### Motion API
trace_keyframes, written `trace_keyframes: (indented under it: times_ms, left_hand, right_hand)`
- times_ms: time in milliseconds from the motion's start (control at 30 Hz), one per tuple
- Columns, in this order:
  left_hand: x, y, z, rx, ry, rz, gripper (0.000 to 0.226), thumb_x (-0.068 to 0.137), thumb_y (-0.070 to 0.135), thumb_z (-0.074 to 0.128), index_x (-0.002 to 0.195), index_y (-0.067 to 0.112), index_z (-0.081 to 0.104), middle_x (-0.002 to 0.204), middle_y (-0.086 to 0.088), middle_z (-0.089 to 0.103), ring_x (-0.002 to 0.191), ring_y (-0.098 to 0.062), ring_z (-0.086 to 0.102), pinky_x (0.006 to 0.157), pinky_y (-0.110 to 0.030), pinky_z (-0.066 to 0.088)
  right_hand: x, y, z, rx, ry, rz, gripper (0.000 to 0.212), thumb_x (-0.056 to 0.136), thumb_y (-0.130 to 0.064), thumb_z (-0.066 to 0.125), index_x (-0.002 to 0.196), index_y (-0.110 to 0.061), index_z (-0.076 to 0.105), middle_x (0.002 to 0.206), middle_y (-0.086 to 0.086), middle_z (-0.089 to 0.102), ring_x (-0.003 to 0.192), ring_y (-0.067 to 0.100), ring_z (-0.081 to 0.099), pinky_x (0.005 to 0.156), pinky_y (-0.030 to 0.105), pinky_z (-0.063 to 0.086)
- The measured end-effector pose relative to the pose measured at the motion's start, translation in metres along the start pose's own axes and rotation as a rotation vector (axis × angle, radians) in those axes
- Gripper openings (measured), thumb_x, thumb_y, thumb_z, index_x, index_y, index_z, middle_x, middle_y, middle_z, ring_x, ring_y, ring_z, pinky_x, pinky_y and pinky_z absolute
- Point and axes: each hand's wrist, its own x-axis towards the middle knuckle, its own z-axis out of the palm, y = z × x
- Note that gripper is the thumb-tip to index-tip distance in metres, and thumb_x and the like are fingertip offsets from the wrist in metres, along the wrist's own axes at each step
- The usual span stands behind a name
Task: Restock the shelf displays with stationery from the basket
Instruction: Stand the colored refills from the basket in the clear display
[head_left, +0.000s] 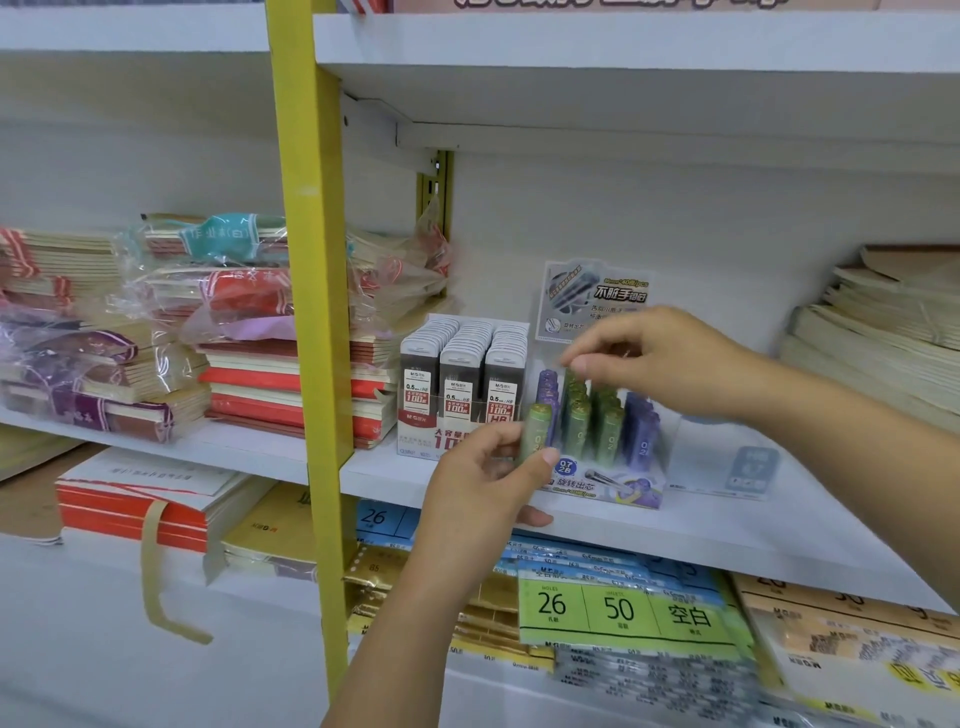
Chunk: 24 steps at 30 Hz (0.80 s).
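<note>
Green tube (537, 434) upright (cap up)

Shelving bay, as I see it through the head camera. A yellow upright (310, 260) divides the bay; behind it a slotted rail (436, 187) runs up the back wall. To its left lie plastic-wrapped notebook bundles (208, 291), with a red-edged notebook stack (249, 384) beside them. Far right, I note cream notebooks (883, 332) piled high. One level down: a red-and-white pad (135, 499) with a loose tape strip (150, 561) hanging over it, blue paper packs (384, 519), and a green pack label (623, 613) reading 26 and 50.
</note>
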Motion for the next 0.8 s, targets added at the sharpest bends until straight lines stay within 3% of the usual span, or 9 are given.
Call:
trace_keyframes:
  times_ms: [100,200,300,367,467,567,700,800]
  left_hand:
    - [-0.002,0.004,0.003,-0.001,-0.032,0.014,0.014,0.087,0.019,0.074,0.099,0.026,0.074,0.084,0.01,0.075,0.078,-0.007,0.07,0.058,-0.029,0.06]
    - [-0.005,0.006,0.005,-0.026,-0.048,0.016,0.015,0.087,0.021,0.074,0.092,0.034,0.076,0.086,0.005,0.076,0.079,-0.01,0.072,0.059,-0.026,0.06]
    - [-0.005,0.006,0.004,-0.019,-0.031,0.028,0.015,0.089,0.023,0.072,0.094,0.036,0.075,0.085,0.007,0.076,0.082,-0.007,0.071,0.06,-0.022,0.057]
    - [-0.003,0.004,0.002,0.074,0.002,0.071,0.015,0.09,0.028,0.07,0.096,0.041,0.073,0.088,0.012,0.074,0.084,-0.003,0.069,0.063,-0.022,0.057]
    - [0.0,-0.003,0.003,0.325,0.09,0.154,0.021,0.089,0.039,0.069,0.109,0.042,0.07,0.103,0.021,0.066,0.098,0.001,0.061,0.084,-0.028,0.055]
    - [0.001,-0.011,0.002,0.544,0.11,0.242,0.036,0.089,0.04,0.068,0.124,0.043,0.061,0.119,0.03,0.053,0.118,0.002,0.048,0.099,-0.023,0.043]
    - [0.001,-0.022,0.001,0.749,0.101,0.359,0.038,0.091,0.034,0.068,0.129,0.033,0.063,0.121,0.028,0.048,0.119,0.006,0.037,0.098,-0.001,0.023]
    - [0.002,-0.027,-0.001,0.781,0.117,0.399,0.034,0.091,0.032,0.069,0.125,0.03,0.067,0.12,0.024,0.052,0.116,0.006,0.039,0.093,0.003,0.021]
  right_hand:
    - [-0.02,-0.015,0.012,0.13,-0.15,0.021,0.022,0.078,-0.043,0.07,0.1,-0.045,0.069,0.096,-0.027,0.07,0.091,-0.009,0.064,0.078,0.006,0.047]
    - [-0.024,-0.015,0.019,0.207,-0.082,0.045,0.02,0.082,-0.026,0.073,0.099,-0.036,0.072,0.094,-0.013,0.074,0.091,0.0,0.067,0.084,0.017,0.051]
    - [-0.025,-0.011,0.02,0.375,0.011,0.121,0.017,0.084,-0.016,0.071,0.1,-0.023,0.073,0.091,-0.002,0.075,0.085,0.007,0.069,0.074,0.015,0.053]
    - [-0.025,-0.01,0.021,0.475,-0.018,0.147,0.017,0.085,-0.014,0.07,0.101,-0.018,0.071,0.093,0.004,0.074,0.084,0.012,0.07,0.07,0.016,0.054]
    - [-0.017,-0.007,0.023,0.524,0.001,0.167,0.016,0.086,-0.009,0.068,0.102,-0.012,0.068,0.088,0.007,0.075,0.077,0.014,0.072,0.063,0.019,0.055]
    - [0.005,0.005,0.012,0.565,0.224,0.23,0.01,0.089,-0.007,0.065,0.098,-0.011,0.067,0.082,0.008,0.073,0.067,0.014,0.07,0.059,0.022,0.057]
    - [0.04,0.028,0.002,0.313,0.454,0.232,0.013,0.089,-0.01,0.066,0.102,-0.012,0.066,0.088,0.008,0.071,0.072,0.017,0.07,0.07,0.029,0.059]
    - [0.058,0.041,0.004,0.025,0.422,0.216,0.019,0.089,-0.012,0.066,0.108,-0.013,0.065,0.097,0.009,0.068,0.078,0.019,0.066,0.08,0.033,0.056]
